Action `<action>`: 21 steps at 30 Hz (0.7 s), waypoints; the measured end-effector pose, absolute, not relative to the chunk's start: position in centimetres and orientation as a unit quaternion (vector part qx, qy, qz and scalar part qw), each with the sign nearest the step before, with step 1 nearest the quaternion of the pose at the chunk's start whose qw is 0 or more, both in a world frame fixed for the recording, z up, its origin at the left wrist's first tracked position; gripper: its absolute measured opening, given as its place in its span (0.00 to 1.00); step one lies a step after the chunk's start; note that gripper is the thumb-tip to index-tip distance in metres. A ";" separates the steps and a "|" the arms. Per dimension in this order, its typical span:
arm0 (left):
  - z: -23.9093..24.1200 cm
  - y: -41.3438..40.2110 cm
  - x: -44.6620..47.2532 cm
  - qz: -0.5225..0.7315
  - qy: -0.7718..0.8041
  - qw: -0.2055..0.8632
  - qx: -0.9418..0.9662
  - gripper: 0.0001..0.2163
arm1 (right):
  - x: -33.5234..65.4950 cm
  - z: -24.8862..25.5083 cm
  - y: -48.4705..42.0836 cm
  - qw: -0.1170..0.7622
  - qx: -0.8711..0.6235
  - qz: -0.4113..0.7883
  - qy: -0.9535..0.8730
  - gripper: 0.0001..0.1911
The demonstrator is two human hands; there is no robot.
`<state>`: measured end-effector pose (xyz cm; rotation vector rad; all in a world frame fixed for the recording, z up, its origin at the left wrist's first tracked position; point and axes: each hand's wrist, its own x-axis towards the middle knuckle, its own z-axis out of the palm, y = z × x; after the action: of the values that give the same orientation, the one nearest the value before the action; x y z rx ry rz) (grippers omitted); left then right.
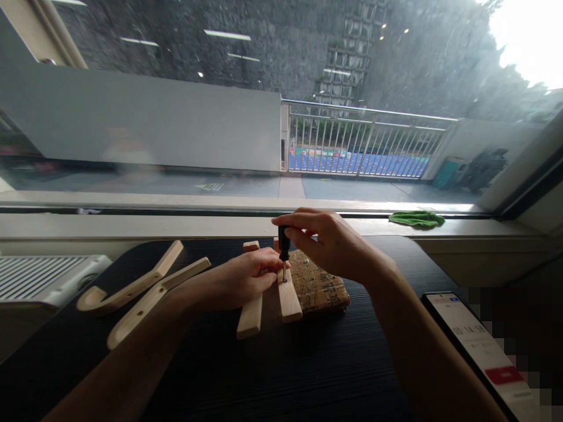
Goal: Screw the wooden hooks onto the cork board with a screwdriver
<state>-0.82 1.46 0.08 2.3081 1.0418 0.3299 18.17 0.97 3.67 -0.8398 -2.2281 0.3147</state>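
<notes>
My right hand (314, 234) grips the black handle of a screwdriver (284, 243), held upright. Its metal tip meets a hole in a pale wooden piece (290, 302) that lies against a brown patterned pad (319, 284). Close beside the shaft, my left hand (259, 269) has its fingers bent in at the wooden piece; what the fingertips pinch is partly hidden. A second wooden piece (250, 319) runs beneath that hand. Left of my left forearm lie two curved wooden parts, one farther back (132, 287) and one nearer (152, 302), with drilled holes.
A phone (477, 346) showing a timer rests on the right of the black table (334, 363). On the window sill (211, 225) lies a green cloth (417, 219). A white radiator (48, 278) stands at the left, and a large window spans the back.
</notes>
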 end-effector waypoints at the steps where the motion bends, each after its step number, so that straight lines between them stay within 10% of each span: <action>1: 0.1 1.5 -0.8 0.124 0.390 0.286 0.866 0.10 | 18.1 3.7 1.0 0.363 -0.327 0.121 -0.864 0.16; 21: -0.3 1.9 -1.0 0.122 0.388 0.296 0.864 0.10 | 18.0 3.7 1.0 0.353 -0.364 0.152 -0.849 0.11</action>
<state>-0.97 1.90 -0.26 2.2975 1.0326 0.3241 18.02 1.01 3.74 -0.9409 -2.1949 0.3938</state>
